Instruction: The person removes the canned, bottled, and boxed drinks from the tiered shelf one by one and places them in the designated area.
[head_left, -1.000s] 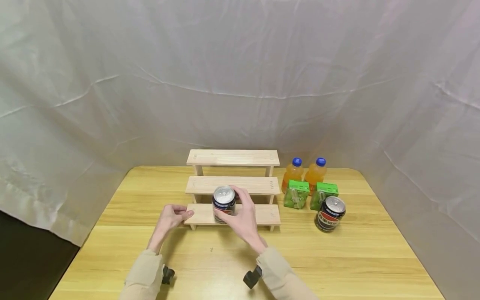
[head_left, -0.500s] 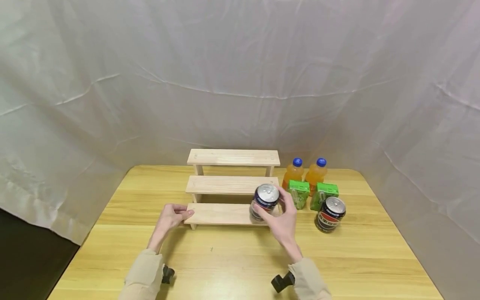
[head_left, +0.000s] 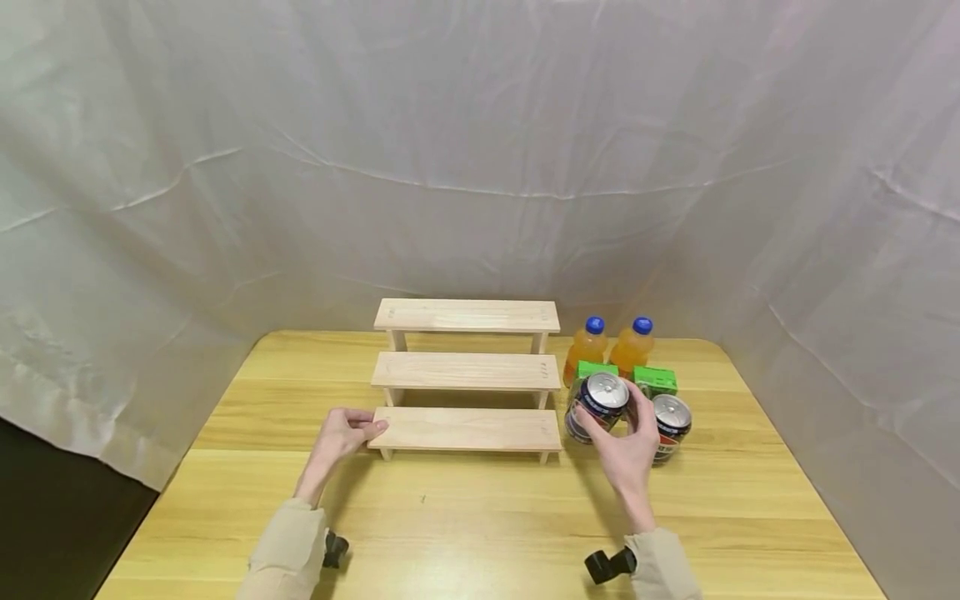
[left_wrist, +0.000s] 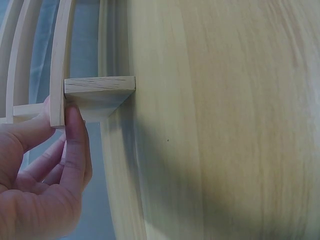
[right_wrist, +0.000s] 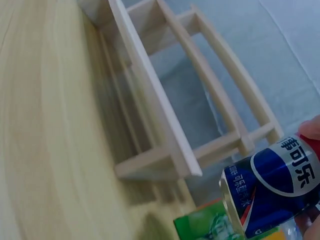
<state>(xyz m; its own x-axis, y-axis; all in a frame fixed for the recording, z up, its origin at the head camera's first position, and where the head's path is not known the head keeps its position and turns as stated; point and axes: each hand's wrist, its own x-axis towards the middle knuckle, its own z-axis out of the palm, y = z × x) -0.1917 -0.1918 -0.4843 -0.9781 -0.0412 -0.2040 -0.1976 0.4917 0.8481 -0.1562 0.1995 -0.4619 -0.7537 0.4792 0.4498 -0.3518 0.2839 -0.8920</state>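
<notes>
A three-tier wooden shelf (head_left: 465, 429) stands on the table. My left hand (head_left: 343, 435) pinches the left end of its lowest board, thumb on one face and fingers on the other in the left wrist view. To the right of the shelf, my right hand (head_left: 628, 442) grips a dark blue soda can (right_wrist: 277, 185) around its side. In the head view this can partly covers a green drink carton (head_left: 597, 367). A second soda can (head_left: 670, 423) stands just right of my right hand, partly hidden by it.
Two orange juice bottles (head_left: 588, 343) with blue caps stand behind the cartons, right of the shelf. Another green carton (head_left: 655, 381) is mostly hidden behind my right hand. A pale curtain (head_left: 480, 167) hangs behind the table (head_left: 450, 533).
My right hand has carried the soda can rightward from the lowest board to beside the shelf, in front of a carton. My left hand has kept its place on the board.
</notes>
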